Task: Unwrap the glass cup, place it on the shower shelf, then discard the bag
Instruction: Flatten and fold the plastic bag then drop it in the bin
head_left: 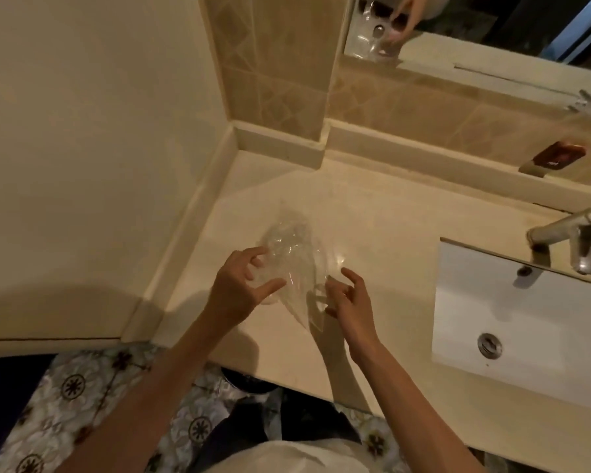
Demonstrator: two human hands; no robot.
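Observation:
A clear plastic bag (292, 254) with a glass cup (280, 268) inside it lies over the beige counter (372, 227), between my two hands. My left hand (241, 285) curls around the left side of the wrapped cup, thumb and forefinger on the plastic. My right hand (350, 295) pinches the bag's lower right edge with spread fingers. The cup's outline is faint through the crinkled plastic. No shower shelf is in view.
A white sink basin (526, 329) with a drain and a metal tap (567, 237) sits to the right. A mirror (475, 32) runs along the back wall. A dark bin (249, 384) stands under the counter edge, on patterned floor tiles.

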